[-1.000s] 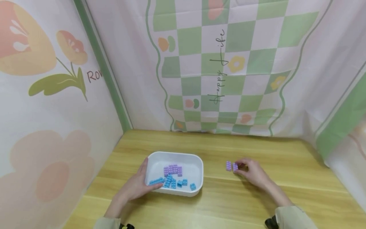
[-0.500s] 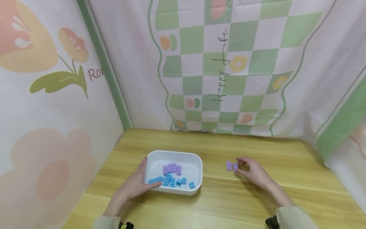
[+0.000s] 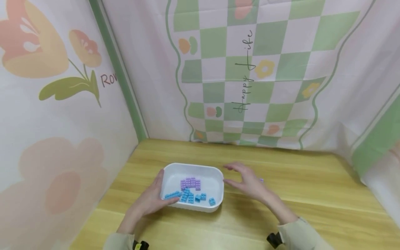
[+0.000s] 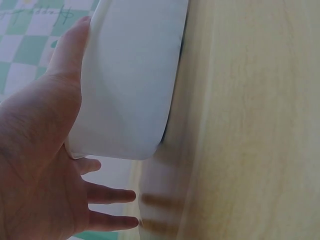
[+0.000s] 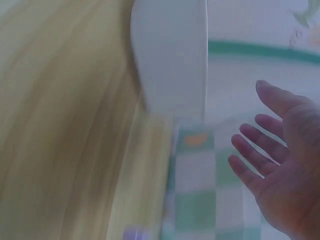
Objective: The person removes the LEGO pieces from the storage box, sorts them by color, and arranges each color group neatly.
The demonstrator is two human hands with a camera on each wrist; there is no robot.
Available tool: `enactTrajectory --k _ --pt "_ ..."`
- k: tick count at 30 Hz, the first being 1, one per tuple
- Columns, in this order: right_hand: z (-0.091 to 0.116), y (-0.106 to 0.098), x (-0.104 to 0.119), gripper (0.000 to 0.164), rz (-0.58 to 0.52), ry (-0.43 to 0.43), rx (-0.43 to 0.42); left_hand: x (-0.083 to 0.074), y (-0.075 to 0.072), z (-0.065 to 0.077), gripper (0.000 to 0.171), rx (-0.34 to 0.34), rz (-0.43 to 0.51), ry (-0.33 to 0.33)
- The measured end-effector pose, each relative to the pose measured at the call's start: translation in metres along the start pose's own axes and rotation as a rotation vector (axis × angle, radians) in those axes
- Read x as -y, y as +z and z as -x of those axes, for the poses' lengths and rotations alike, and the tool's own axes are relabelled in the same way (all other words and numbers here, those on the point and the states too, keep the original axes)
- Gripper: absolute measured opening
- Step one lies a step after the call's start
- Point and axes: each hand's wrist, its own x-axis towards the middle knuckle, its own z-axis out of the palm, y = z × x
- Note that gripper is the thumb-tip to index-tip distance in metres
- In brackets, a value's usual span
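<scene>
In the head view, my left hand (image 3: 150, 198) holds the left end of a white plastic container (image 3: 218, 185), its thumb over the front rim and its fingers along the end wall. In the left wrist view several of those fingers stretch past the wall. Inside lie several purple building bricks (image 3: 191, 182) and several blue building bricks (image 3: 187, 196). My right hand (image 3: 248, 180) is by the container's right end, thumb and fingers spread with nothing between them. A purple brick (image 3: 261, 180) on the table shows only slightly behind this hand.
The wooden table (image 3: 237, 222) reaches back to a hanging checkered cloth (image 3: 250, 86). A flower-printed cloth (image 3: 62, 114) hangs along the left side. Dark devices sit at both wrists.
The right hand has let go of the purple brick at the right and moved left to the container. The left hand stays on the container. The head view has shifted slightly.
</scene>
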Motion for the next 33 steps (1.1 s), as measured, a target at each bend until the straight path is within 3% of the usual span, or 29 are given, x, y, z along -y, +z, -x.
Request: enactTrajectory --k 10,17,27,33 --pt "-0.052 0.071 0.026 0.046 -0.037 -0.043 0.225 0.002 0.003 -0.003 0.140 -0.028 -0.003 0.019" --pt "-0.070 0.107 0.031 0.042 -0.046 -0.016 0.329 0.004 0.008 -0.004 0.141 -0.031 0.008 0.037" --pt "-0.079 0.134 0.024 0.037 0.028 -0.029 0.303 0.004 0.005 -0.004 0.142 -0.033 0.025 0.035" --pt "-0.080 0.142 0.024 0.025 0.060 -0.060 0.249 0.006 0.003 -0.004 0.141 -0.032 0.040 0.033"
